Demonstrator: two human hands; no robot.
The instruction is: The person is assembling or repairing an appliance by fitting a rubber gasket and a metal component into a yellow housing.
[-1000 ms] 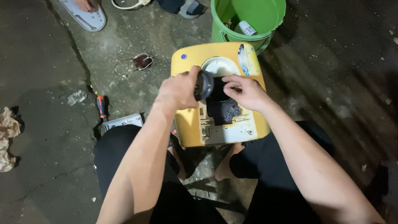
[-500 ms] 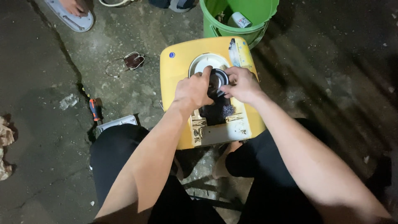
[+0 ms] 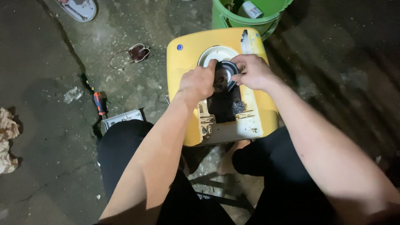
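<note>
A yellow plastic appliance housing point(image 3: 185, 62) lies on the concrete floor in front of my knees, its inner side up, with a white round opening point(image 3: 210, 54) and a black block point(image 3: 225, 106) in the middle. Over the opening I hold a black round part with a silvery rim point(image 3: 225, 75). My left hand point(image 3: 198, 83) grips it from the left and my right hand point(image 3: 252, 71) pinches its right edge. Both hands touch the part and hide most of it.
A green bucket point(image 3: 227, 18) with a can inside stands just beyond the housing. A red-handled screwdriver point(image 3: 99, 103) and a grey flat piece point(image 3: 123, 118) lie left of my knee. A small brown part with wire point(image 3: 137, 53), a sandal point(image 3: 81, 8) and crumpled cloth point(image 3: 7, 139) lie farther left.
Both hands have carried the black round part from above the black block up to the white round opening. The camera view has shifted, so everything sits differently in the frame.
</note>
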